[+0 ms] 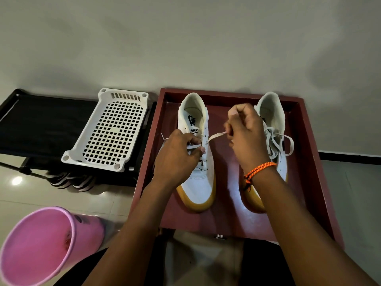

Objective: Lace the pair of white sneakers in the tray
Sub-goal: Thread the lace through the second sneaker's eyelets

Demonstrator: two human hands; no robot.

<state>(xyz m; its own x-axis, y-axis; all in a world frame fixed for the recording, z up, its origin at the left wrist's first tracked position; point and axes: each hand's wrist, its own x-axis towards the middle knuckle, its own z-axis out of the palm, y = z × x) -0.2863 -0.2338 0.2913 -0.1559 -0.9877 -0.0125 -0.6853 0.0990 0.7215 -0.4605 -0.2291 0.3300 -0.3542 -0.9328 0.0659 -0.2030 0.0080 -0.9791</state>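
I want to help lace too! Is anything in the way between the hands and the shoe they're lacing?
Nothing visible. The left hand pinches the lace on the left sneaker, and the right hand pulls the lace end sideways.

In a red tray [309, 141], the left hand [177, 157] presses the left sneaker's [198, 182] laces while the right hand [247, 137] pinches a lace end [216, 135] pulled taut, beside the laced right sneaker [274, 120].

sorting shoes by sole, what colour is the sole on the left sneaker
Yellow-tan gum sole under a white upper, seen in the head view.
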